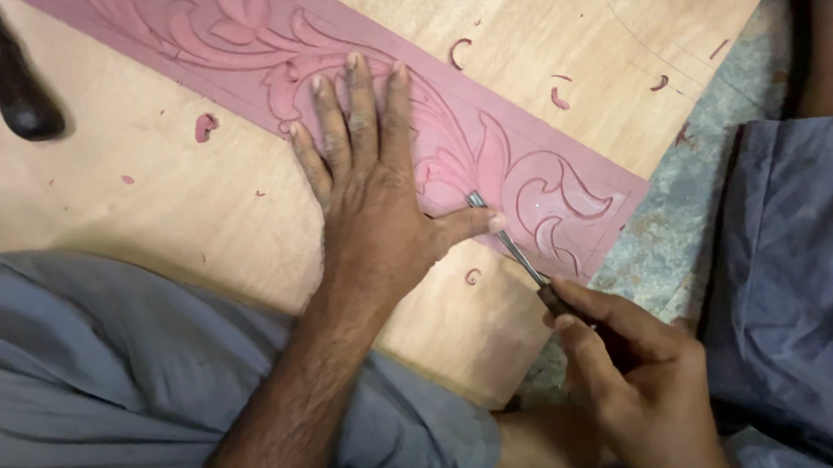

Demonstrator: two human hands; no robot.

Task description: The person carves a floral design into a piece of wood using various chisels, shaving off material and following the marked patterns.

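Pink-painted wood, the carved panel [489, 147] lay on a plywood board [132, 199]. The left hand [372, 188] pressed it flat, thumb beside the chisel [508, 241], which the right hand [641, 385] gripped tight. Shallow, steady cuts along the leaf line seemed best.

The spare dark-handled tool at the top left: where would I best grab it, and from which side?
Grip the spare tool around its dark rounded handle, probably coming from the lower left over bare board. The handle end points toward the person and lies free; the metal end runs out of frame.
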